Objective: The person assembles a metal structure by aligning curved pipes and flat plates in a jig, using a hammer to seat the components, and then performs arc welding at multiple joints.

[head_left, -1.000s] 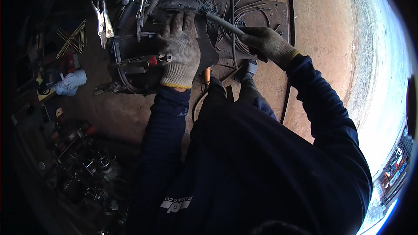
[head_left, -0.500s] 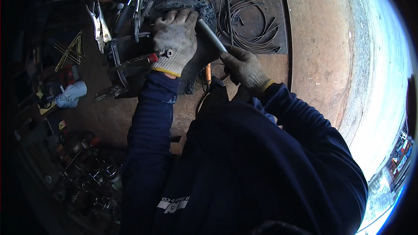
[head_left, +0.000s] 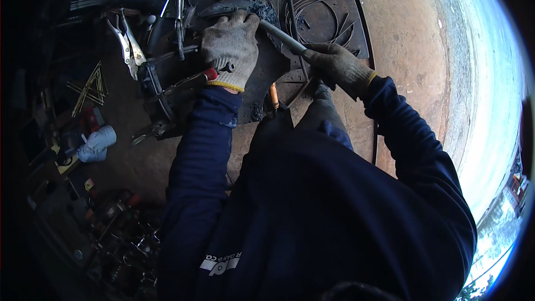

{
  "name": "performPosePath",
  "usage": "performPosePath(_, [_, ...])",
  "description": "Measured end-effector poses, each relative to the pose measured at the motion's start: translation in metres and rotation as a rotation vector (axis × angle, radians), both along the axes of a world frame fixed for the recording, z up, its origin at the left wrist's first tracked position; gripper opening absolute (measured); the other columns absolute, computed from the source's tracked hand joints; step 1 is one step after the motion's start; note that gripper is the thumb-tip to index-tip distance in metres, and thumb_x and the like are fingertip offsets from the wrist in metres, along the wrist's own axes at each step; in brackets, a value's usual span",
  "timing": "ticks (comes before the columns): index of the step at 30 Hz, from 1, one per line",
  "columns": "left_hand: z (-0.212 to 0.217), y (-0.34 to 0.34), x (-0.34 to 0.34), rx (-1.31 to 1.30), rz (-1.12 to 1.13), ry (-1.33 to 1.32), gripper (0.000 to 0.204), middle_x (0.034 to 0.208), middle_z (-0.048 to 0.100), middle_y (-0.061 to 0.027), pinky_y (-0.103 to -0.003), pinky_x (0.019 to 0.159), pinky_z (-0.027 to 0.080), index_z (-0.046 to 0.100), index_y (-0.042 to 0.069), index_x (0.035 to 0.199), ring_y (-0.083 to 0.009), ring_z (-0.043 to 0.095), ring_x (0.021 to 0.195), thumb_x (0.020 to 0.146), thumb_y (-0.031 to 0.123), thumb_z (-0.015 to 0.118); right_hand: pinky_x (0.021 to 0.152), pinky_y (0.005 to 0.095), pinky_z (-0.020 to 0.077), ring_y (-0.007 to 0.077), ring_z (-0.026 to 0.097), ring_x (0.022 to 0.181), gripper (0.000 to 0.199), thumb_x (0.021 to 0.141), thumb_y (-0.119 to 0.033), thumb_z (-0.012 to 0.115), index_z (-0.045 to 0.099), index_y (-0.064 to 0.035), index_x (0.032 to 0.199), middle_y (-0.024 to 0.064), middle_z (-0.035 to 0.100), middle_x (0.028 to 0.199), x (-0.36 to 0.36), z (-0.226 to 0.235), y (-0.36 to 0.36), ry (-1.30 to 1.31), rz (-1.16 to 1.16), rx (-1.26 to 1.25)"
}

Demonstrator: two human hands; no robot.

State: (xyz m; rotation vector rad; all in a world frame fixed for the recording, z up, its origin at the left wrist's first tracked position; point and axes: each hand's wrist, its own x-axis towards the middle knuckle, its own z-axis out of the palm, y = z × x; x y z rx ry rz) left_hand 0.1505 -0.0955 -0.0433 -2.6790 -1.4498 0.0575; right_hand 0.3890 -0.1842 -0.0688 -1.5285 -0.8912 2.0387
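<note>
Gloves cover both hands. The left hand (head_left: 231,50) presses flat, fingers spread, on a dark metal workpiece (head_left: 251,8). The right hand (head_left: 337,67) is clenched around a grey metal rod (head_left: 281,34).

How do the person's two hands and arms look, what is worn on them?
Both hands wear knitted work gloves, soiled grey-beige. The left hand's glove has a yellow-edged cuff; the right hand's glove is darker, also with a yellow cuff edge. Both arms are in long dark navy sleeves of one garment.

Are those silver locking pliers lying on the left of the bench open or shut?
Open. The locking pliers lie flat on the bench with handles spread apart, untouched; the left hand rests to their right.
</note>
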Motion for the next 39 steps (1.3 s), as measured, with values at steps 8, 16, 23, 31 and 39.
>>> performPosePath(8, [0.002, 0.005, -0.001, 0.01, -0.067, 0.038, 0.032, 0.126, 0.069, -0.0017, -0.042, 0.091, 0.058, 0.068, 0.018, 0.124, -0.0263, 0.069, 0.11, 0.093, 0.017, 0.061, 0.056, 0.0251, 0.0489, 0.0074, 0.057, 0.064, 0.055, 0.104, -0.037, 0.062, 0.055, -0.0024, 0.145, 0.001, 0.061, 0.079, -0.002, 0.007, -0.012, -0.082, 0.0, 0.032])
performPosePath(16, [0.003, 0.005, -0.005, -0.025, -0.065, 0.019, 0.033, 0.127, 0.069, -0.0014, -0.046, 0.095, 0.056, 0.07, 0.022, 0.122, -0.0272, 0.066, 0.115, 0.093, 0.016, 0.058, 0.053, 0.0243, 0.0504, 0.0069, 0.057, 0.058, 0.057, 0.102, -0.04, 0.064, 0.053, -0.0101, 0.15, 0.002, 0.063, 0.085, -0.035, -0.001, -0.038, -0.071, -0.157, 0.044])
performPosePath(23, [-0.001, 0.007, -0.006, -0.031, -0.094, 0.008, 0.031, 0.126, 0.069, -0.0021, -0.045, 0.096, 0.056, 0.073, 0.023, 0.118, -0.0278, 0.066, 0.116, 0.092, 0.014, 0.057, 0.068, 0.0285, 0.0551, 0.0096, 0.066, 0.077, 0.063, 0.101, -0.037, 0.067, 0.047, -0.0108, 0.155, 0.0081, 0.069, 0.101, -0.068, 0.021, -0.051, -0.152, -0.22, 0.059])
performPosePath(31, [0.002, 0.006, -0.005, -0.05, -0.106, 0.001, 0.029, 0.126, 0.07, -0.0004, -0.044, 0.097, 0.056, 0.075, 0.023, 0.115, -0.0263, 0.067, 0.116, 0.094, 0.016, 0.056, 0.063, 0.0277, 0.0534, 0.0108, 0.062, 0.072, 0.059, 0.101, -0.041, 0.066, 0.055, -0.0038, 0.145, 0.0067, 0.068, 0.093, -0.06, 0.011, -0.049, -0.119, -0.194, 0.004])
performPosePath(39, [0.007, 0.005, -0.001, -0.067, -0.093, 0.075, 0.033, 0.131, 0.068, 0.0008, -0.047, 0.099, 0.055, 0.071, 0.026, 0.122, -0.0276, 0.066, 0.117, 0.094, 0.016, 0.058, 0.055, 0.0254, 0.0492, 0.0076, 0.057, 0.063, 0.058, 0.102, -0.046, 0.063, 0.062, -0.0011, 0.138, 0.0029, 0.063, 0.084, -0.028, 0.008, -0.054, 0.021, -0.142, -0.036])
